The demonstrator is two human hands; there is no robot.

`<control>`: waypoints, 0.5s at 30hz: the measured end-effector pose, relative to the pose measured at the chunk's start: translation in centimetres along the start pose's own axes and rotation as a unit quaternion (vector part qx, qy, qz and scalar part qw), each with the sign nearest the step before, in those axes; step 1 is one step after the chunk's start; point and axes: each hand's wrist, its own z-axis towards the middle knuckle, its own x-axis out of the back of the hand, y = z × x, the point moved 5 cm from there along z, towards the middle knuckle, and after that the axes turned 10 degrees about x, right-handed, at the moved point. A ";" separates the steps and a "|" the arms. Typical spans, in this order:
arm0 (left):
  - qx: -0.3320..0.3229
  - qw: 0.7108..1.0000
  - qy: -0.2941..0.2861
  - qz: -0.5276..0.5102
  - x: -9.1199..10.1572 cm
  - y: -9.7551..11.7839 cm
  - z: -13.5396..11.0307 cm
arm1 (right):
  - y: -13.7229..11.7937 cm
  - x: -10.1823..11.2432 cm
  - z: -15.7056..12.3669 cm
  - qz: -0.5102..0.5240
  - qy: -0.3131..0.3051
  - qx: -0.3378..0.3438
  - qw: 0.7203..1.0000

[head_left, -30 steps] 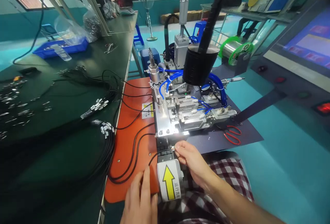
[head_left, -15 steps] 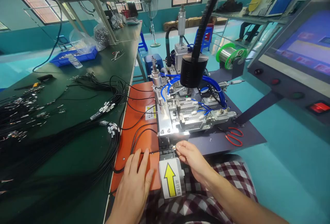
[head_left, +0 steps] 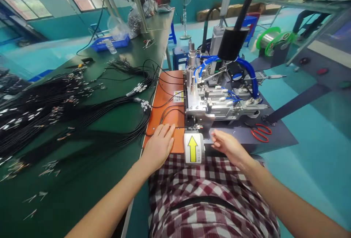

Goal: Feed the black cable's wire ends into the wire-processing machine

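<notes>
My left hand (head_left: 160,143) lies on the orange plate (head_left: 156,102), fingers stretched out over a black cable (head_left: 179,127). The cable runs right into the holder at the front of the machine (head_left: 219,102), and its metal-tipped end (head_left: 200,127) sticks out past it. My right hand (head_left: 227,144) hovers to the right of that end, apart from it, with fingers curled together and nothing visible in them. Between my hands sits a white label with a yellow arrow (head_left: 192,148) on a rounded cover. More black cables loop over the plate behind my left hand.
Bundles of black cables (head_left: 109,104) with metal ends spread over the green table (head_left: 95,172) at left. Red-handled cutters (head_left: 261,132) lie on the machine's base at right. A black lamp head (head_left: 233,43) hangs above the machine. Behind stands a green-rimmed wire spool (head_left: 270,40).
My right hand has let go of the cable's end and moved away to the right. My left hand stays flat over the cable. The camera view has shifted.
</notes>
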 end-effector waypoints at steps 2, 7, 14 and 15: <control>0.000 1.000 0.002 0.000 0.4 0.4 -0.2 | 0.3 1.1 -1.2 -0.004 0.001 -0.009 1.000; 0.007 1.000 0.025 0.004 2.8 1.7 -2.2 | 0.1 1.2 -3.9 -0.013 -0.008 -0.018 1.000; -0.006 0.995 0.098 -0.001 5.1 2.3 -2.9 | -0.5 0.5 -4.5 -0.016 0.012 0.011 1.000; -0.006 0.994 0.106 -0.002 5.1 2.2 -2.6 | -0.3 0.7 -4.3 -0.014 0.018 0.014 1.000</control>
